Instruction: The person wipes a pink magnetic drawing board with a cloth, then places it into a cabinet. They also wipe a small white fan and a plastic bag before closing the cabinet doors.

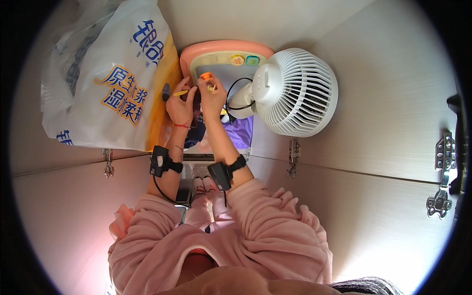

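Note:
My left hand (180,107) pinches a thin yellow stick-like piece (180,93) between thumb and fingers. Just left of that piece is a dark oval thing (166,92); whether the two are joined I cannot tell. My right hand (214,96) is closed on a small orange piece (206,76), and a pale yellow end shows by its fingers. Behind both hands leans a child's drawing board (226,45) with a pink rim and grey panel. A round yellow stamp (237,60) and a teal square stamp (252,60) sit in its top strip.
Left of my hands stands a large plastic tissue pack (110,84) bearing writing. A white caged fan (298,92) with a black cord leans on the right. Purple fabric (239,133) lies below. Cabinet door hinges (445,155) stick out on the right side.

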The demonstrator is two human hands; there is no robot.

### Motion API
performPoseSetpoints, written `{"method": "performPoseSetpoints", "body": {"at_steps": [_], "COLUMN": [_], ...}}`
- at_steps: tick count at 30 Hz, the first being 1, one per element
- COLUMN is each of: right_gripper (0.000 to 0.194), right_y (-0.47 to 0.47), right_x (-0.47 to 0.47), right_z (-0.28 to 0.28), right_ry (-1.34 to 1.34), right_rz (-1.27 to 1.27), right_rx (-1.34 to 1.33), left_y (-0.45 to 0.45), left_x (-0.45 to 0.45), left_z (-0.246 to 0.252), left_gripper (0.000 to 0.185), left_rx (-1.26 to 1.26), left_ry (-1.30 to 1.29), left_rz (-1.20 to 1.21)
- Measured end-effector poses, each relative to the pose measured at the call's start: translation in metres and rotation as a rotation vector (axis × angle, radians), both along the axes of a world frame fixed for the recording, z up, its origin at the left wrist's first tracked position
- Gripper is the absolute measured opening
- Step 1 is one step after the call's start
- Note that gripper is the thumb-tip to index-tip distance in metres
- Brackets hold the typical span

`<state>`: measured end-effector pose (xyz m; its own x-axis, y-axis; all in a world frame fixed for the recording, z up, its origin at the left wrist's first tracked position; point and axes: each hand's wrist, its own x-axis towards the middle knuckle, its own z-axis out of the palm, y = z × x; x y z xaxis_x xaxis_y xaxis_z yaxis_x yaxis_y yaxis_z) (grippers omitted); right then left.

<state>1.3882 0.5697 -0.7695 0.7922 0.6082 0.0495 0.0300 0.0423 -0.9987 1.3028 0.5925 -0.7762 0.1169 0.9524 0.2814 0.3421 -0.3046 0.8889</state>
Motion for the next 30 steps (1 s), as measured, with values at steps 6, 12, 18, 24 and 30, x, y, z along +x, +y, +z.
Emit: {"method": "performPoseSetpoints", "body": {"at_steps": [6, 12, 18, 24, 30], "right_gripper": [0.035, 0.038, 0.037, 0.042, 0.031], "right_y": [0.041, 0.054, 0.061, 0.065, 0.085], "right_x": [0.008, 0.007, 0.005, 0.005, 0.006], "right_z": [-0.004, -0.017, -0.001, 0.008, 0.017], "right_ry": [-0.326, -0.291, -0.538, -0.366, 0.512], "right_rz": [-0.268, -0.214, -0.389, -0.429, -0.437], "right_rx": [-0.076, -0.039, -0.147, -0.182, -0.124], "left_y": [0.017, 0.019, -0.029, -0.113, -0.149], "left_x": [-0.005, -0.006, -0.035, -0.076, -0.109], "left_z": [-0.01, -0.011, -0.034, -0.064, -0.084], "left_gripper": [0.041, 0.041, 0.041, 0.038, 0.035], "left_rx": [-0.067, -0.117, -0.099, -0.295, -0.421], "left_ry": [-0.109, -0.151, -0.077, -0.065, -0.038], "left_rz": [0.056, -0.005, -0.01, -0.002, -0.027]}}
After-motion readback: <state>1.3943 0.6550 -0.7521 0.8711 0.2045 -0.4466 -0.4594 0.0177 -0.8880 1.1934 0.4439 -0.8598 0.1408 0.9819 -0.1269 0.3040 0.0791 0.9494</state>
